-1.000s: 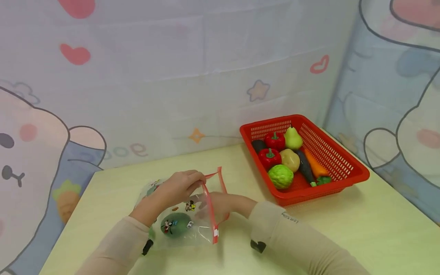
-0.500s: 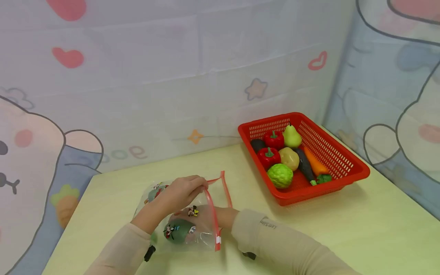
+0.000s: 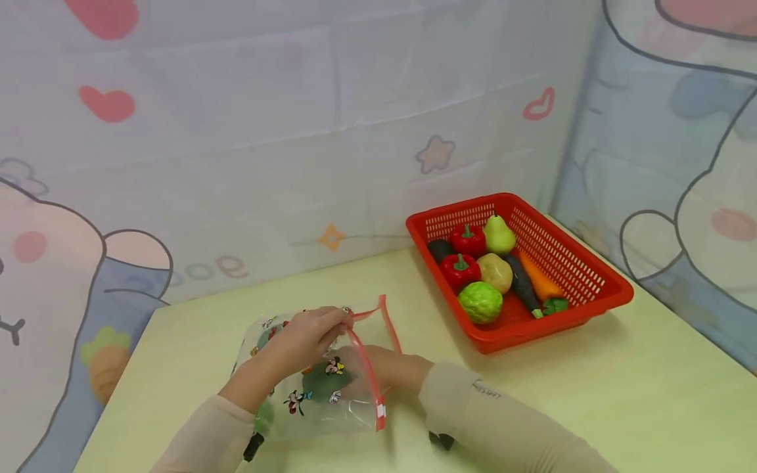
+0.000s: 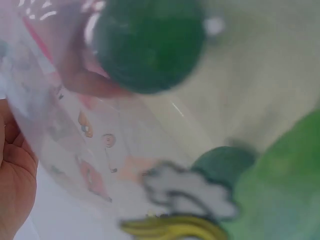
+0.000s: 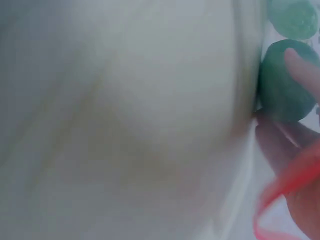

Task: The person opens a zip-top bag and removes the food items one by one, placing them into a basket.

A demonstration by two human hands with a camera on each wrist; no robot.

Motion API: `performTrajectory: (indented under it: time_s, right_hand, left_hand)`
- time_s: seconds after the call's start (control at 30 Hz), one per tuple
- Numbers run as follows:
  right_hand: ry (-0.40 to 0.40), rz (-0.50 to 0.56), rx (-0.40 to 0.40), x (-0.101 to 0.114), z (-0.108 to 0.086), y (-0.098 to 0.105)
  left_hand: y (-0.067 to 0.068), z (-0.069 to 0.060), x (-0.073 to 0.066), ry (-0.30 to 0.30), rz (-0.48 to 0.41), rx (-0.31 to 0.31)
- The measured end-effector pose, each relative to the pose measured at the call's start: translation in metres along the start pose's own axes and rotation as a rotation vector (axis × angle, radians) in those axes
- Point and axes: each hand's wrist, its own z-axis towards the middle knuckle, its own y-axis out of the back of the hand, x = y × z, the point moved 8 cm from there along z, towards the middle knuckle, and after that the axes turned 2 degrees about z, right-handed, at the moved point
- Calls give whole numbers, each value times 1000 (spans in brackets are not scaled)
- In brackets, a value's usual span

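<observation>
A clear zip bag [image 3: 313,420] printed with cartoon figures lies on the table, its red-edged mouth facing right. My left hand [image 3: 304,338] pinches the upper rim of that mouth. Reaching in through the opening, my right hand [image 3: 369,368] holds a dark green, rounded toy fruit or vegetable [image 5: 285,85], its thumb and fingers around it in the right wrist view. Plastic partly veils both in the head view. Deeper in the bag sit a light green piece [image 4: 290,185] and another dark green one [image 4: 225,162]; their kinds are unclear.
A red plastic basket [image 3: 609,289] stands at the back right. It holds red bell peppers [image 3: 460,270], a pear [image 3: 499,234], a potato-like piece [image 3: 495,272], a bumpy green piece [image 3: 480,302], an eggplant [image 3: 522,282], a carrot [image 3: 539,276] and a dark piece [image 3: 440,249].
My right hand has gone deeper into the bag, taken hold of the dark green piece and drawn back slightly rightward with it. The left hand keeps its pinch on the rim.
</observation>
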Motion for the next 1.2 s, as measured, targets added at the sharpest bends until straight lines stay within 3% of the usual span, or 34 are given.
performTrajectory:
  time_s: [0.17, 0.37, 0.57, 0.73, 0.87, 1.07, 1.2]
  right_hand:
    - [18, -30, 2, -6, -13, 8]
    - [-170, 16, 60, -29, -41, 18]
    - [-278, 6, -2, -27, -80, 39]
    - [-270, 64, -99, -14, -112, 78]
    - [-258, 101, -238, -15, -139, 129]
    - [-360, 186, -380, -55, -183, 192]
    - [-464, 175, -330, -92, -209, 203]
  left_hand:
    - [-3, 0, 2, 19, -5, 18]
    - [-7, -1, 3, 41, -19, 30]
    - [-11, -3, 4, 52, -22, 55]
    - [-5, -4, 2, -10, 1, -8]
    - [-2, -4, 1, -38, 2, -34]
    - [-1, -2, 0, -27, -2, -34]
    - [-4, -3, 0, -20, -7, -15]
